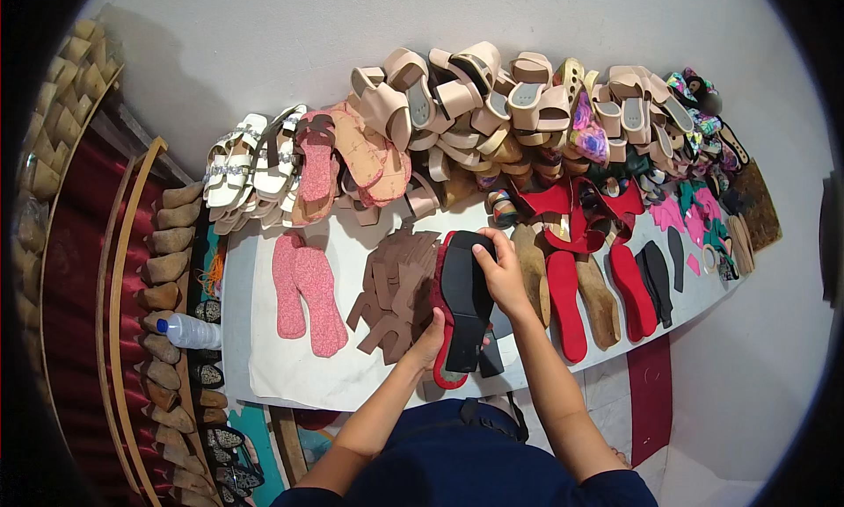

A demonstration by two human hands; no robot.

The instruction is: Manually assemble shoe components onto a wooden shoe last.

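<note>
Left hand (pixel 427 342): fingers clamped on the lower left side of the red-edged black sole (pixel 462 283), thumb at the rim; the fingertips behind are mostly hidden.
Right hand (pixel 503 274): fingers clamped on the upper right edge of that sole, thumb on its black face.
Held sole: raised over the front part of the desk (pixel 236 322), black face toward the person.
Left of it: a pile of brown cut pieces (pixel 391 283) just beside, then two pink speckled insoles (pixel 318 300).
Right of it: red insoles (pixel 564 305) and brown soles (pixel 600 305), side by side.
Back row: white sandals (pixel 231 169), heaped beige sandals (pixel 457 94), red uppers (pixel 620 208).
Beyond the left edge: a blue-capped bottle (pixel 192 332), near wooden shoe lasts (pixel 167 267).
</note>
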